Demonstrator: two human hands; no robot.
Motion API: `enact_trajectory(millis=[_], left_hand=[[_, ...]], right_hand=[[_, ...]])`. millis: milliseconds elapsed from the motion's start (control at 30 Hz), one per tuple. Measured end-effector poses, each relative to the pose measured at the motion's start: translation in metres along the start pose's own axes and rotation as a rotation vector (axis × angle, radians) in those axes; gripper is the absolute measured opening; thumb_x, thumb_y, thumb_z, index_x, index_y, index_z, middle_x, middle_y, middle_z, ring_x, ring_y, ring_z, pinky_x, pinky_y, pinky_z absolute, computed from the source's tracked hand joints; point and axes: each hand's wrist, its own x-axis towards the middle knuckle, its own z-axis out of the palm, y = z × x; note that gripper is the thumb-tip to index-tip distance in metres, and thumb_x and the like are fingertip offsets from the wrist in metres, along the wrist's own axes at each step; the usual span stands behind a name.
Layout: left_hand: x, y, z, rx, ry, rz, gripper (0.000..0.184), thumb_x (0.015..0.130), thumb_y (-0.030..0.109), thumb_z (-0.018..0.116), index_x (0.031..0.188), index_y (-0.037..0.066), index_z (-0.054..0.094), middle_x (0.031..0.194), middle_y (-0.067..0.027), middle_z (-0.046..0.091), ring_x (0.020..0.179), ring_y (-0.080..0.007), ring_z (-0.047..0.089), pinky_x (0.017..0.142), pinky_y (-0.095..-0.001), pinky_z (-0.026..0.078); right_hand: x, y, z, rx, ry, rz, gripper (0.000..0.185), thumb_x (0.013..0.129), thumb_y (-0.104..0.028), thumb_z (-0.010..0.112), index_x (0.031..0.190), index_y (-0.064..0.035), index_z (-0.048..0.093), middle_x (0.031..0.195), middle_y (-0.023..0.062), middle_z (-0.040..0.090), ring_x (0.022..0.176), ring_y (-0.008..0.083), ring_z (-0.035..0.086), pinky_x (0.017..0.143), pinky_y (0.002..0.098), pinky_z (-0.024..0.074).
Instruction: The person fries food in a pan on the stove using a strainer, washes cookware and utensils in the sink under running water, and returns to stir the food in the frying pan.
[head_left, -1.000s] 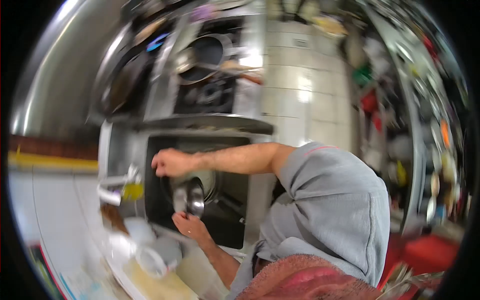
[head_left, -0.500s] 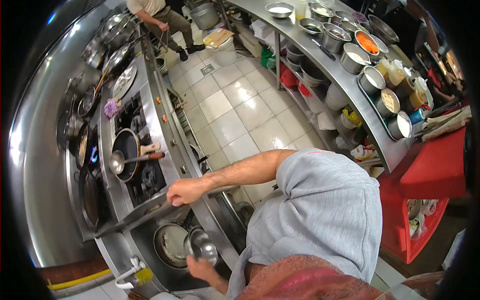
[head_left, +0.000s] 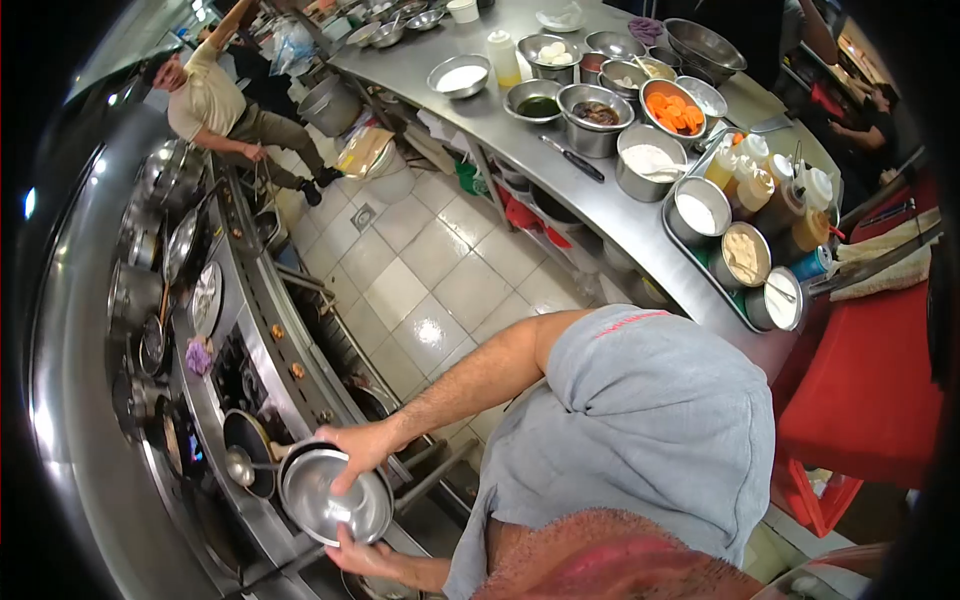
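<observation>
A shiny metal bowl [head_left: 316, 498] is held over the front edge of the stove counter, its open side facing up. My right hand [head_left: 368, 446] grips the far rim, thumb inside and fingers around the outside. On the near rim my left hand [head_left: 368, 562] also grips it, with finger or thumb tips inside. No food shows in the bowl. A dark curved rim shows just behind it, and I cannot tell what that belongs to. Close by on the burner are a frying pan [head_left: 240, 430] and a ladle [head_left: 239, 466].
Along the stove's back stand several pots [head_left: 135, 300], a plate [head_left: 205, 300] and a purple cloth [head_left: 198, 355]. The steel worktable [head_left: 590, 205] carries several bowls, squeeze bottles and a knife [head_left: 572, 158]. Another person [head_left: 210, 110] stands on the tiled floor. A red cabinet [head_left: 860, 370] is at the right.
The metal bowl has risen from the sink toward the stove. My right hand has come down from the counter edge to grip it, and my left hand has moved with it. The view has shifted.
</observation>
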Motion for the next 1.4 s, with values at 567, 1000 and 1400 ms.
enact_trajectory(millis=[567, 1000, 1400], left_hand=[[0.169, -0.007, 0.326, -0.287, -0.513, 0.076, 0.018, 0.084, 0.010, 0.051, 0.099, 0.001, 0.048, 0.083, -0.0057, 0.054, 0.061, -0.0110, 0.053, 0.059, -0.0212, 0.048], [0.187, -0.012, 0.435, -0.084, -0.513, -0.086, 0.031, 0.086, 0.025, 0.051, 0.107, 0.003, 0.049, 0.089, -0.0048, 0.059, 0.063, -0.0102, 0.055, 0.060, -0.0215, 0.046], [0.179, 0.003, 0.488, -0.029, -0.469, -0.204, 0.030, 0.083, 0.024, 0.055, 0.104, 0.003, 0.052, 0.092, -0.0063, 0.058, 0.067, -0.0117, 0.054, 0.062, -0.0229, 0.045]], right_hand=[[0.000, -0.074, -0.417, -0.148, 1.112, -0.341, 0.034, 0.074, 0.000, 0.050, 0.106, -0.0048, 0.042, 0.098, 0.0105, 0.052, 0.090, 0.0207, 0.052, 0.072, 0.0364, 0.0484], [-0.356, -0.203, -0.640, -0.503, 2.275, -0.330, 0.035, 0.071, -0.002, 0.045, 0.105, 0.0073, 0.041, 0.094, 0.0200, 0.052, 0.080, 0.0294, 0.059, 0.052, 0.0365, 0.0560], [-0.496, -0.193, -0.755, -0.928, 2.295, 1.159, 0.046, 0.071, -0.033, 0.045, 0.102, -0.0016, 0.057, 0.111, 0.0223, 0.051, 0.107, 0.0353, 0.047, 0.090, 0.0406, 0.0372]])
